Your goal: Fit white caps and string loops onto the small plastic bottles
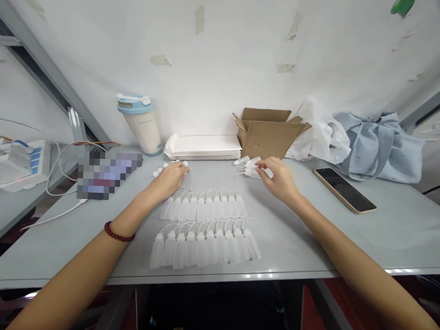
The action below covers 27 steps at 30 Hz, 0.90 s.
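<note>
Two rows of small translucent plastic squeeze bottles (pixel 201 249), each with a thin strap at its neck, lie side by side on the grey table (pixel 293 236). Behind the left end of the rows, my left hand (pixel 170 178) rests with its fingers curled together over a group of small white caps (pixel 159 171); whatever its fingertips hold is hidden. At the back centre, my right hand (pixel 279 180) pinches one of a loose cluster of similar bottles (pixel 247 166) between thumb and fingers.
An open cardboard box (pixel 268 138) and a stack of flat white cartons (pixel 206 147) stand along the wall. A tumbler (pixel 143 127) and a blurred-out device with cables are at left. To the right lie a phone (pixel 345 190), a white plastic bag (pixel 319 135) and a blue cloth bag (pixel 381 147).
</note>
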Each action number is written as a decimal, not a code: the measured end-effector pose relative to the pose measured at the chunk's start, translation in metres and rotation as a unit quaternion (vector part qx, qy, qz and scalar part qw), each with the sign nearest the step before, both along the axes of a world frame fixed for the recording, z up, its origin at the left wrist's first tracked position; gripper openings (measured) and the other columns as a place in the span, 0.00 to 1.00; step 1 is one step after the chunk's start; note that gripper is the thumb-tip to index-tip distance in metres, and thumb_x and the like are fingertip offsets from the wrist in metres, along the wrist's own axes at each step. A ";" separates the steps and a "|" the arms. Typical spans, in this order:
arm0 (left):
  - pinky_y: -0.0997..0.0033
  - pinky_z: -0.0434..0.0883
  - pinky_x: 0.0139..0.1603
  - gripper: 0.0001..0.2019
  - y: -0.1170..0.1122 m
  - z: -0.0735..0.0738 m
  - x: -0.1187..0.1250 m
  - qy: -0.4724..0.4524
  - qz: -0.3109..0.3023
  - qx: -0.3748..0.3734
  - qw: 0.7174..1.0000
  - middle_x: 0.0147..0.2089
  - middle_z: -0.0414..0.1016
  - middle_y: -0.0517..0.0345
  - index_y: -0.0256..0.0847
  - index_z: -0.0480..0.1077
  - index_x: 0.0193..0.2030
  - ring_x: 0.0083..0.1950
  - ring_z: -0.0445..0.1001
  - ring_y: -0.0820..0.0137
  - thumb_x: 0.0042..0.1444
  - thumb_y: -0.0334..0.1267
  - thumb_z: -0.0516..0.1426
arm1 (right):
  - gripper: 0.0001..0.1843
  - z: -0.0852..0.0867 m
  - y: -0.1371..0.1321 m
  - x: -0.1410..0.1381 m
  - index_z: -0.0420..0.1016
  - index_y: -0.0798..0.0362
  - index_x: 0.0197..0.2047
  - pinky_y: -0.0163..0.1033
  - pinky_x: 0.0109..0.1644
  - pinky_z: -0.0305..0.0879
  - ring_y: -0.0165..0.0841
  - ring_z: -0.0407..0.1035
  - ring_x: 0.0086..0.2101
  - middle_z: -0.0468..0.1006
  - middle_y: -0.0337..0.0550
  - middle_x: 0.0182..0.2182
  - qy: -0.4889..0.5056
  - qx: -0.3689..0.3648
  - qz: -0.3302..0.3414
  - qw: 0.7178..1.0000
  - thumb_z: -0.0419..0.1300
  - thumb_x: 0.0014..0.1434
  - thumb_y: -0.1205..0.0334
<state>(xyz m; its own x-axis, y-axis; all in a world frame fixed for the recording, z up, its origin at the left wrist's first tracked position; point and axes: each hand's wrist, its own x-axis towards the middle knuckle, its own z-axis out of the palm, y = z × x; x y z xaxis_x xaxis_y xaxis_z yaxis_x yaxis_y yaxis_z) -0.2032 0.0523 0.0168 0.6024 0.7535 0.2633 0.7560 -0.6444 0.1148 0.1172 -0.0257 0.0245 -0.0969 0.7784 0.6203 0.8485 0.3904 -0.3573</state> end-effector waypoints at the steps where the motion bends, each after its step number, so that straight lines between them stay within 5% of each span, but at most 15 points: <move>1: 0.58 0.70 0.47 0.17 -0.001 0.002 0.001 -0.004 -0.002 0.001 1.000 0.44 0.74 0.41 0.32 0.73 0.45 0.48 0.72 0.56 0.58 0.30 0.44 | 0.07 0.006 -0.006 -0.005 0.73 0.55 0.34 0.39 0.34 0.62 0.34 0.67 0.28 0.75 0.44 0.26 0.007 -0.059 0.025 0.998 0.53 0.58 0.65; 5: 0.59 0.70 0.45 0.13 -0.013 0.012 0.011 -0.071 0.013 -0.014 0.997 0.44 0.75 0.45 0.33 0.70 0.45 0.44 0.73 0.59 0.59 0.34 0.49 | 0.06 0.025 -0.028 -0.027 0.66 0.54 0.29 0.33 0.24 0.52 0.27 0.58 0.19 0.66 0.34 0.16 0.010 -0.292 0.088 0.952 0.52 0.56 0.63; 10: 0.62 0.70 0.43 0.09 -0.034 0.027 0.025 -0.159 0.033 -0.051 0.985 0.36 0.76 0.52 0.37 0.71 0.38 0.37 0.74 0.64 0.56 0.41 0.55 | 0.11 0.026 -0.037 -0.040 0.63 0.54 0.21 0.33 0.24 0.47 0.25 0.55 0.19 0.64 0.35 0.17 -0.059 -0.387 0.109 0.914 0.54 0.53 0.61; 18: 0.65 0.73 0.42 0.11 -0.054 0.033 0.039 -0.240 0.000 -0.186 0.953 0.38 0.78 0.53 0.38 0.71 0.37 0.39 0.76 0.65 0.55 0.44 0.57 | 0.15 0.013 -0.029 -0.039 0.57 0.53 0.16 0.34 0.24 0.46 0.25 0.52 0.19 0.60 0.34 0.15 -0.072 -0.384 0.066 0.918 0.54 0.51 0.60; 27: 0.72 0.72 0.34 0.13 -0.073 0.038 0.051 -0.313 -0.048 -0.319 0.893 0.34 0.78 0.57 0.38 0.75 0.41 0.31 0.74 0.71 0.55 0.44 0.59 | 0.12 0.014 -0.034 -0.044 0.58 0.52 0.27 0.31 0.23 0.51 0.24 0.55 0.18 0.65 0.33 0.19 0.031 -0.224 0.072 0.971 0.57 0.54 0.55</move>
